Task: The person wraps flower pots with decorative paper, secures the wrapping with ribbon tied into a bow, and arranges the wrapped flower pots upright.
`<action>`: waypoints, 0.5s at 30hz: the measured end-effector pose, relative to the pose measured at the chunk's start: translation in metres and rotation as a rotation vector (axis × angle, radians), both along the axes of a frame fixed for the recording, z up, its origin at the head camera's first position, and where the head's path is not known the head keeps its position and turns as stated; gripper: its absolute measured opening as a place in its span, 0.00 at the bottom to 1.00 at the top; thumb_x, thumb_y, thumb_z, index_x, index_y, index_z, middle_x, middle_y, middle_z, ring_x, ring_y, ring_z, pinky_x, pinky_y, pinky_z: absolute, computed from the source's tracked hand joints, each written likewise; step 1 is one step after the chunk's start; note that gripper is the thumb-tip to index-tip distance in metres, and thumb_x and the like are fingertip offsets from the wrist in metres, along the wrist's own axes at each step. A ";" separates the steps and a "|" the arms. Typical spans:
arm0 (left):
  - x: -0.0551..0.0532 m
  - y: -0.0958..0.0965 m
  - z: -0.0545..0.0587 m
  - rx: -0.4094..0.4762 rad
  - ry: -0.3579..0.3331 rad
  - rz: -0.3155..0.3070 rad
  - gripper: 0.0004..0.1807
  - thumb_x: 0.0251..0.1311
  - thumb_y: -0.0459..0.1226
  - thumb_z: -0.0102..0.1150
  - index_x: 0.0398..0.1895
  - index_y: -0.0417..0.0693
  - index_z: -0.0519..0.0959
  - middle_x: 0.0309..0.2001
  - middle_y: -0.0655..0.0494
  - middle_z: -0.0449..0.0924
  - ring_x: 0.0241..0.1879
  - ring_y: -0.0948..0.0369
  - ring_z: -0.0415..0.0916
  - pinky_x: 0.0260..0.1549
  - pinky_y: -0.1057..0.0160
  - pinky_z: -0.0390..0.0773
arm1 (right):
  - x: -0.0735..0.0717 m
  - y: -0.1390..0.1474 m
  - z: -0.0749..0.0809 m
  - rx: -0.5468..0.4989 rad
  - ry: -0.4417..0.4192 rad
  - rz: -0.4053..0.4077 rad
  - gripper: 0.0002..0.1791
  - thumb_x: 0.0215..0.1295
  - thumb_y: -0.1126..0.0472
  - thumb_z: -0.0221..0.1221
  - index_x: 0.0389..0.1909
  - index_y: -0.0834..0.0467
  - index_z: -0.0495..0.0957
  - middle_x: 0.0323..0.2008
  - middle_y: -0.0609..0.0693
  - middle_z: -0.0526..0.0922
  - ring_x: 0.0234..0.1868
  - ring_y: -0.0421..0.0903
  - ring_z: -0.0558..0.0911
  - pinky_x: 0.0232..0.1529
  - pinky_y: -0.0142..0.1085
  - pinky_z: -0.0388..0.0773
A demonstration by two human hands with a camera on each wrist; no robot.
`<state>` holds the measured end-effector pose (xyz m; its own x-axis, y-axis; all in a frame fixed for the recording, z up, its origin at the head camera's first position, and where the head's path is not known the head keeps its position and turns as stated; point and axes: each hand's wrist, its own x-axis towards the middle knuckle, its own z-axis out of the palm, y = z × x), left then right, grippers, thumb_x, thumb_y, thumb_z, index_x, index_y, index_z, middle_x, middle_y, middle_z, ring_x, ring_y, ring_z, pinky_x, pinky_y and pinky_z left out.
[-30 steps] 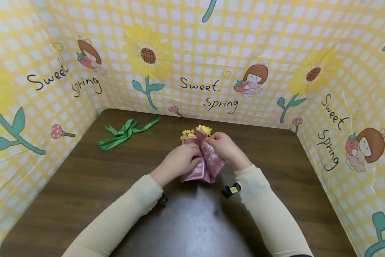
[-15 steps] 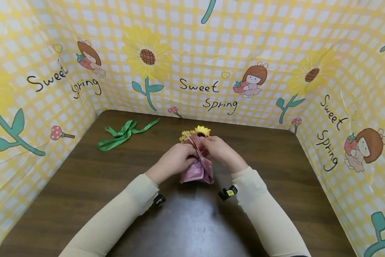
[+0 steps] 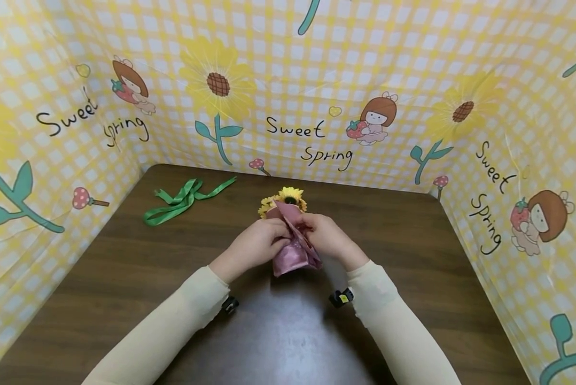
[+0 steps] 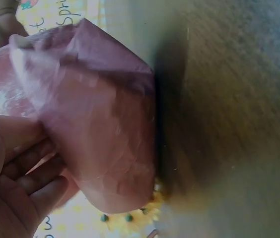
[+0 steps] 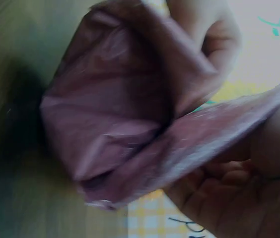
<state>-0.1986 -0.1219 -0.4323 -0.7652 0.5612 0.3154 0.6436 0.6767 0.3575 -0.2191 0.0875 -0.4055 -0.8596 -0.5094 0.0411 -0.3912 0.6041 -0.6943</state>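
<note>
A small bouquet of yellow flowers (image 3: pixel 290 194) in pink wrapping paper (image 3: pixel 294 258) lies over the middle of the table, blooms pointing away from me. My left hand (image 3: pixel 254 243) holds the wrapping by its left side, thumb and fingers around the paper. On the other side, my right hand (image 3: pixel 330 236) pinches the right flap near the blooms. This flap overlaps the front of the bouquet diagonally. In the right wrist view the folded paper (image 5: pixel 110 94) gapes at its bottom end. Below the paper in the left wrist view, yellow petals (image 4: pixel 125 220) peek out. The stems are hidden inside.
A loose green ribbon (image 3: pixel 184 199) lies in loops at the back left of the dark wooden table (image 3: pixel 124 278). Yellow checked cloth walls (image 3: pixel 307 80) with printed flowers and figures enclose the table at the back and both sides.
The right flap, held out to the right earlier, has been drawn inward across the front of the bouquet. My right hand has come lower and nearer to the left hand, which keeps its hold.
</note>
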 end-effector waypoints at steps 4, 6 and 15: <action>0.001 -0.002 0.001 -0.038 0.013 -0.038 0.03 0.66 0.36 0.65 0.39 0.52 0.87 0.44 0.60 0.83 0.44 0.63 0.80 0.48 0.60 0.81 | -0.005 0.001 -0.010 0.005 0.049 -0.012 0.12 0.68 0.68 0.60 0.47 0.53 0.85 0.46 0.49 0.87 0.49 0.46 0.84 0.54 0.43 0.79; 0.000 -0.003 0.002 -0.042 0.011 -0.057 0.03 0.67 0.36 0.65 0.40 0.52 0.86 0.44 0.59 0.82 0.44 0.64 0.79 0.49 0.60 0.81 | -0.006 0.001 -0.013 -0.007 0.046 -0.022 0.10 0.68 0.67 0.62 0.47 0.53 0.85 0.47 0.49 0.87 0.51 0.47 0.84 0.56 0.44 0.79; -0.005 -0.013 0.008 -0.041 -0.031 -0.148 0.08 0.64 0.28 0.65 0.42 0.50 0.85 0.45 0.58 0.80 0.44 0.62 0.78 0.47 0.60 0.81 | -0.009 0.004 -0.022 -0.063 0.076 0.028 0.12 0.69 0.64 0.65 0.51 0.53 0.86 0.53 0.49 0.85 0.59 0.48 0.81 0.64 0.51 0.74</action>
